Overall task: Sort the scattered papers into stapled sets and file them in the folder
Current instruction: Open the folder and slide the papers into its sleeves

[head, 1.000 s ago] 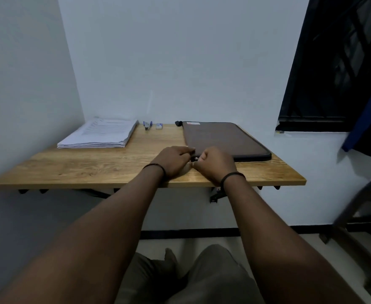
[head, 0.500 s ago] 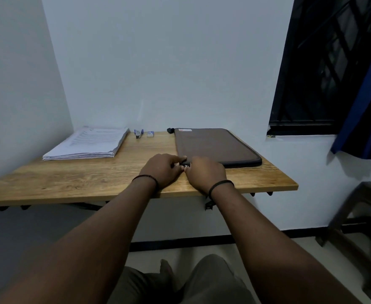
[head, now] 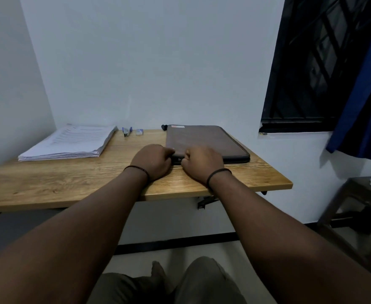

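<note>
Folder (head: 204, 139), brown and zipped, is lying flat on the tabletop (head: 70, 183), and both hands are working at its near left corner, apparently starting to open the zipper. Left hand (head: 152, 161) is curling against that corner, steadying it; right hand (head: 202, 162) is seemingly pinching the zipper pull, though that is barely visible. Next, the pull needs drawing along the edge. Papers (head: 70, 142) are waiting, stacked at far left.

place: home study corner; wall-mounted wooden desk (head: 70, 185); paper stack (head: 70, 141); curtained window (head: 311, 73)
</note>
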